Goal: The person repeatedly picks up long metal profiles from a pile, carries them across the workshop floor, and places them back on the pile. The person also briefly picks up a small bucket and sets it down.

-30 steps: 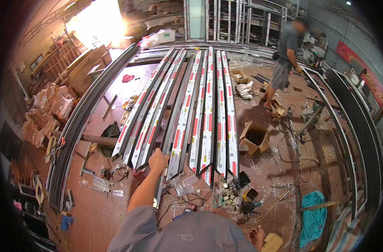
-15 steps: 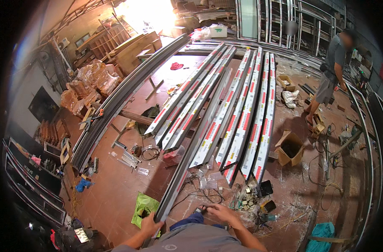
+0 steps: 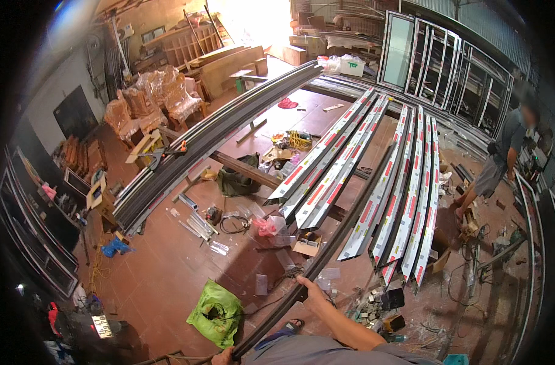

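I hold a long dark metal profile (image 3: 333, 250), which slopes from the lower edge up across the middle. My right hand (image 3: 309, 293) is wrapped round it partway along. At its near end my left hand (image 3: 223, 356) grips it, mostly cut off by the lower edge. The far part of this profile lies over or beside several similar profiles (image 3: 384, 210) with white and red protective film; contact there is hard to tell. Another group of filmed profiles (image 3: 326, 167) rests just to its left on a crossbeam (image 3: 247, 170).
A stack of dark profiles (image 3: 223, 131) stands left. A green bag (image 3: 217, 313) lies near my left hand. Offcuts and small blocks (image 3: 368, 310) litter the floor at right. Another person (image 3: 502, 149) stands at far right. Wrapped chairs (image 3: 162, 100) are at back left.
My right hand, free before, now grips the dark profile. The profile has shifted right and turned, separating from the filmed ones at left. The view has swung left.
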A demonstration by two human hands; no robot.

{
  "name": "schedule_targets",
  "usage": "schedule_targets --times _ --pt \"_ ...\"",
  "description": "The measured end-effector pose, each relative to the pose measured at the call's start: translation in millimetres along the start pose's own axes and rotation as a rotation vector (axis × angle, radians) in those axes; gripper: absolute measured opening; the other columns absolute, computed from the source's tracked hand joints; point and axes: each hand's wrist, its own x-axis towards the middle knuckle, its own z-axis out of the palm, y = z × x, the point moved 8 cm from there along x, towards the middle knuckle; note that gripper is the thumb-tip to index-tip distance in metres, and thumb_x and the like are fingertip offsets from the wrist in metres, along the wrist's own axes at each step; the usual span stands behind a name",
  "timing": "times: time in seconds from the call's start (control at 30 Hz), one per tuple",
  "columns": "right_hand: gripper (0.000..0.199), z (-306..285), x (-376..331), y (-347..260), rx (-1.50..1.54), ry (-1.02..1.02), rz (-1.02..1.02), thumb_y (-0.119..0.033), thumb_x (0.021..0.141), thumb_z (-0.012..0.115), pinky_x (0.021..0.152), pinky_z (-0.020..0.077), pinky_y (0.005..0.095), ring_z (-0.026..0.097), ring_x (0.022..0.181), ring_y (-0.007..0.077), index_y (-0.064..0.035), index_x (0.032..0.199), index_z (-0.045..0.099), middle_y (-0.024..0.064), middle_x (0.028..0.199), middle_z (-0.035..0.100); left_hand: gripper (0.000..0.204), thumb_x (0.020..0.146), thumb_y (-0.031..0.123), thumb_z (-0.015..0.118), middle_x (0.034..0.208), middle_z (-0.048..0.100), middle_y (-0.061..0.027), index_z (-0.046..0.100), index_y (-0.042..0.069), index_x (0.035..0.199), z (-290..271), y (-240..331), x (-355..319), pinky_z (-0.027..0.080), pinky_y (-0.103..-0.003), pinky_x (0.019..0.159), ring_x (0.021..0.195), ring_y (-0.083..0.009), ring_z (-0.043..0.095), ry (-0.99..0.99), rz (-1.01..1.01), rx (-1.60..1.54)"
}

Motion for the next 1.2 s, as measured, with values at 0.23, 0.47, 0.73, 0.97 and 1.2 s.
schedule_targets --times 0.23,0.47,0.73,0.97,1.2 --pt "0.079 51.3 -97.7 -60.2 0.112 -0.223 -0.336 -0.065 0.076 0.082 0.101 0.0552 0.0519 0.068 0.115 0.0361 -0.0052 0.125 0.065 0.0188 0.121 0.070 0.054 0.074 0.030 0.079 0.100 0.076 -0.0174 0.068 0.015 0.124 -77.9 30.8 70.0 0.057 -0.048 0.081 0.095 -0.0400 0.072 0.155 0.229 -0.226" --pt "0.081 -93.3 -246.1 -140.4 0.417 0.335 -0.930 -0.071 0.082 0.068 0.098 0.0546 0.0483 0.067 0.111 0.0331 -0.0061 0.130 0.060 0.0138 0.116 0.069 0.046 0.067 0.019 0.090 0.098 0.079 -0.0084 0.076 0.013 0.111 -93.0 112.8 216.5 0.056 -0.037 0.082 0.089 -0.0227 0.073 -0.530 0.501 0.018" --pt "0.037 -221.1 -395.8 -48.2 0.837 1.038 -1.238 -0.023 0.086 0.085 0.076 0.0568 0.0383 0.069 0.083 0.0178 -0.0063 0.113 0.067 0.0051 0.092 0.072 0.074 0.068 0.026 0.095 0.102 0.073 -0.0136 0.058 -0.002 0.126 -33.1 315.0 142.1 0.055 -0.039 0.087 0.096 -0.0250 0.070 -0.739 0.976 0.074" --pt "0.048 -252.1 -483.8 73.5 0.904 1.132 -1.172 -0.027 0.087 0.085 0.079 0.0562 0.0349 0.068 0.088 0.0169 -0.0041 0.124 0.064 0.0054 0.101 0.072 0.074 0.073 0.033 0.090 0.103 0.070 -0.0206 0.060 -0.005 0.129 86.3 457.9 -87.6 0.053 -0.041 0.088 0.096 -0.0293 0.067 -0.676 1.348 0.216" --pt "0.049 -321.0 -652.4 116.8 0.688 1.087 -1.402 -0.047 0.094 0.077 0.083 0.0537 0.0300 0.066 0.094 0.0133 -0.0095 0.124 0.065 0.0022 0.105 0.070 0.057 0.079 0.021 0.082 0.114 0.072 -0.0101 0.064 -0.004 0.128 195.3 435.6 -100.8 0.053 -0.037 0.092 0.100 -0.0229 0.067 -1.223 1.130 0.379"
